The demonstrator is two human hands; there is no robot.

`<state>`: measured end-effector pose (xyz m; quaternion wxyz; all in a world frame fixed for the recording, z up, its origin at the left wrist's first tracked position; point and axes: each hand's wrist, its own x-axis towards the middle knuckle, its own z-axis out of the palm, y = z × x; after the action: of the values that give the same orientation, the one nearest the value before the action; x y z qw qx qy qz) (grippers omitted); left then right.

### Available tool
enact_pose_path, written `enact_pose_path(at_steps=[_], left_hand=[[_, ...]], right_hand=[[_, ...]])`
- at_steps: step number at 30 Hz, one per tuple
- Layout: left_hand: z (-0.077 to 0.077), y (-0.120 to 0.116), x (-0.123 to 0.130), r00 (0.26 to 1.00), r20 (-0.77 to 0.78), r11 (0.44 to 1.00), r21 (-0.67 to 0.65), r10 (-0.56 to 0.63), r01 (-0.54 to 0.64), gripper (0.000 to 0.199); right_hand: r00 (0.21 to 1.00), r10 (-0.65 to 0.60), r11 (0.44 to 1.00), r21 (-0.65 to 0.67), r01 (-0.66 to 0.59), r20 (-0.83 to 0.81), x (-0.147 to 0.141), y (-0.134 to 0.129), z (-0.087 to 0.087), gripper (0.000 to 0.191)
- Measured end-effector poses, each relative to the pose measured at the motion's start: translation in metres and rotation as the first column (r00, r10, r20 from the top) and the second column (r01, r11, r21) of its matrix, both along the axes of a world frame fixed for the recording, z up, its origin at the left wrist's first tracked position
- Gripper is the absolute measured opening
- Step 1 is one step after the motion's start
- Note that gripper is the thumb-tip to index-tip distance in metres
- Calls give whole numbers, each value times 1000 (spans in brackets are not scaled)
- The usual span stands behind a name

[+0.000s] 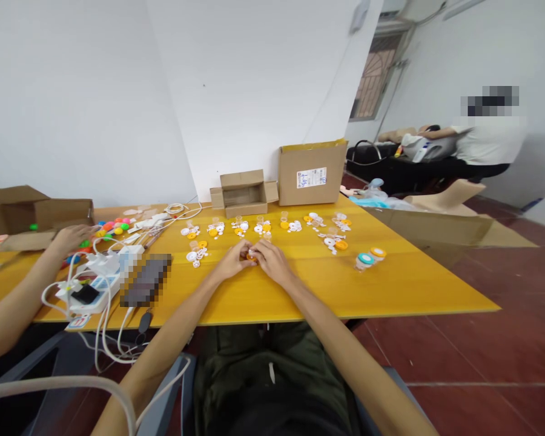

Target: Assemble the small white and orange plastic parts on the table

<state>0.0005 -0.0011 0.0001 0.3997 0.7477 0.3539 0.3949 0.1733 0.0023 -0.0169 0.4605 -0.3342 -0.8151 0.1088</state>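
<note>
Cupping a small orange part (251, 258) between them, the left hand (234, 261) and right hand (272, 261) are meeting just over the yellow tabletop (263, 297), near its middle. The left fingers are curling closed around the part; the right fingers are bending against it, but whether they are gripping it too, I cannot tell. A dotted white piece (251, 251) is showing beside the orange part. Beyond the hands, clear cups, orange discs and white pieces are lying in separate small clusters, one cluster sitting left of the left hand with a white disc (191, 257). To the right, a teal-lidded jar (364, 261) and an orange-lidded jar (378, 254) are standing side by side. An open cardboard box (245, 198) and a larger carton (312, 177) are standing behind. At far left, a co-worker's hand (72, 239) is reaching near colourful balls (118, 226).
</note>
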Motion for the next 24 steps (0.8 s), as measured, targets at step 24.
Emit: enact_pose_path(at_steps=[24], left_hand=[[0, 1, 0, 1000, -4, 1000, -18, 0, 0, 31]], right_hand=[[1000, -2, 1000, -22, 2, 21, 0, 0, 0, 20]])
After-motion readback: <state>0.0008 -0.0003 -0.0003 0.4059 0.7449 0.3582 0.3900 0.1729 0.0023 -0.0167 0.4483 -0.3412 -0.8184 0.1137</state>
